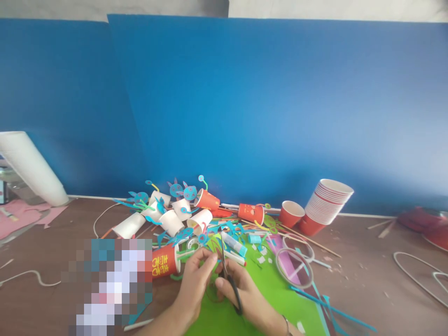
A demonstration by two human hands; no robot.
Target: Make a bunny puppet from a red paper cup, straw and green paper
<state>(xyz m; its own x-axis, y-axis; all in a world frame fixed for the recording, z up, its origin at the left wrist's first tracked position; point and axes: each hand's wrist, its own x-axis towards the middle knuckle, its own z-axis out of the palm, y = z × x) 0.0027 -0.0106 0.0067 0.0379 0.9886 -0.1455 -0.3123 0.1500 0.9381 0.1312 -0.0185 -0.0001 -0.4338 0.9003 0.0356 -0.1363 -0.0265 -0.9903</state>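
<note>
My right hand (245,284) grips a pair of black-handled scissors (235,296), its blades pointing up and away from me. Close beside it, my left hand (196,280) has thumb and forefinger pinched together near the blades; what lies between them is too small and blurred to name. Both hands are above a bright green sheet of paper (280,303). Just beyond the fingers lie a blue-and-white glue stick (235,244), its blue cap (254,239) and a white marker (235,258) with a red end. A red paper cup (163,261) with yellow characters lies sideways by my left wrist.
Behind lie white cups (171,222) with blue animal-face cutouts (190,192), and paper scraps. At right are pale rings (294,268), a blue straw (332,309), a red cup (291,214) and a leaning cup stack (327,205). A blue board (245,107) stands behind; a pixelated patch covers the lower left.
</note>
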